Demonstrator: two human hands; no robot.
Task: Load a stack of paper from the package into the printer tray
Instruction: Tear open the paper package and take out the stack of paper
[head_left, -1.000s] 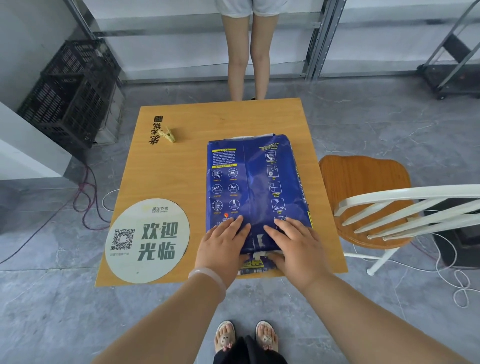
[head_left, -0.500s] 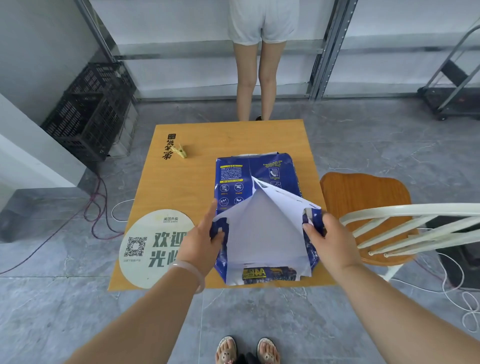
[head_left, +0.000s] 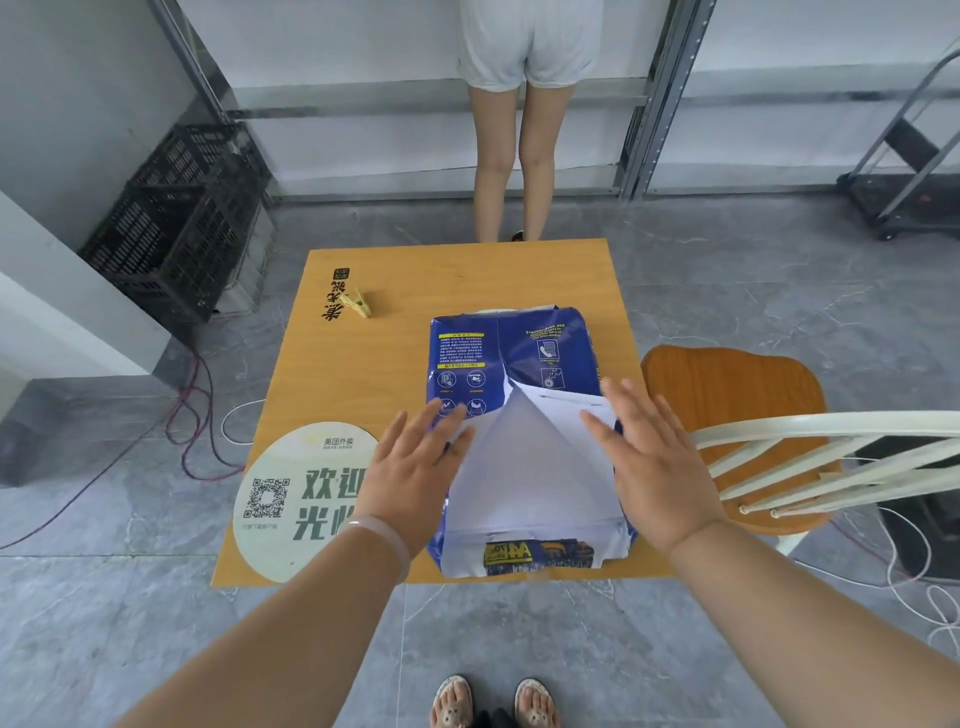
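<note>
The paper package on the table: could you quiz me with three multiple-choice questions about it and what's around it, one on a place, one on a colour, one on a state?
1. Where does the yellow clothespin lie?
A. on the chair seat
B. on the table, beyond and to the left of the package
C. inside the package

2. What colour is the package wrapper?
A. red
B. green
C. blue

3. What state is the package in?
A. wrapper torn open at the near end, white paper showing
B. fully sealed
C. emptied and flattened

Answers:
1 B: the clothespin sits on the table, left of the package's far end.
2 C: the package has a dark blue wrapper.
3 A: white paper shows between the left hand and right hand, both open.
</note>
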